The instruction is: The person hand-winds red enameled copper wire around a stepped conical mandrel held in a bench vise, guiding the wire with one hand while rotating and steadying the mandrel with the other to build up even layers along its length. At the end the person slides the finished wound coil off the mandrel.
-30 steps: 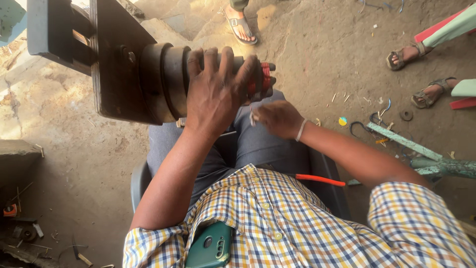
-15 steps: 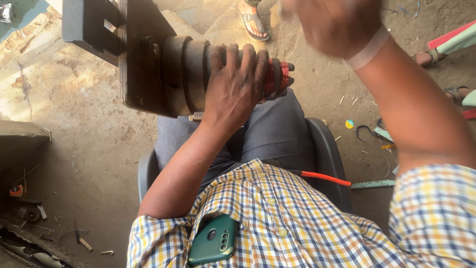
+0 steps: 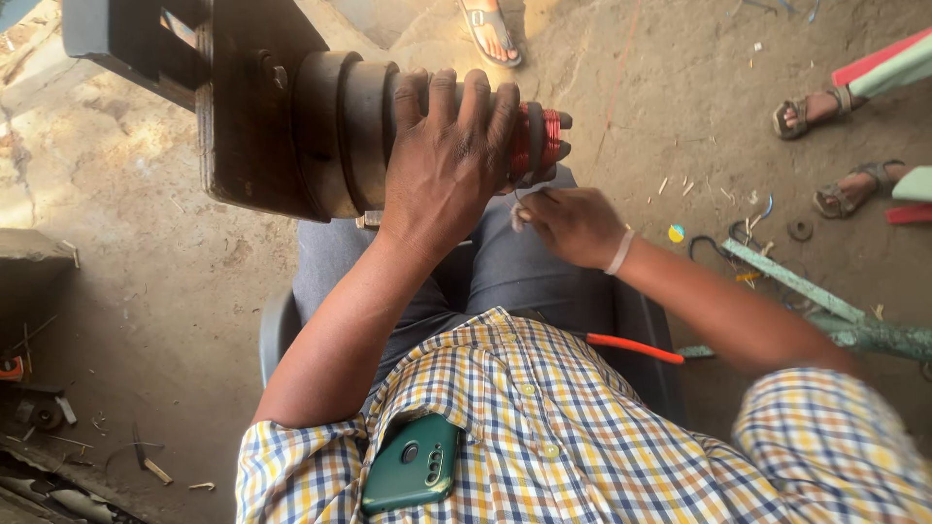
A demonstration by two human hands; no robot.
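From the head view, the left hand (image 3: pixel 449 170) lies spread over a dark, ribbed metal cylinder (image 3: pixel 345 131), fingers (image 3: pixel 476 102) wrapped across its rounded top and gripping it. At the cylinder's right end sits a coil of glossy red wire (image 3: pixel 537 141), wound in tight rings. The right hand (image 3: pixel 573 225) hangs just below that coil, fingers pinched closed on a thin strand I cannot make out clearly. The cylinder juts from a flat, worn dark block (image 3: pixel 243 107) above the person's lap. A smooth green phone (image 3: pixel 413 464) fills the checked shirt pocket. Orange-handled pliers (image 3: pixel 621 345) lie beside the thigh, over dusty, gritty ground (image 3: pixel 155 291).
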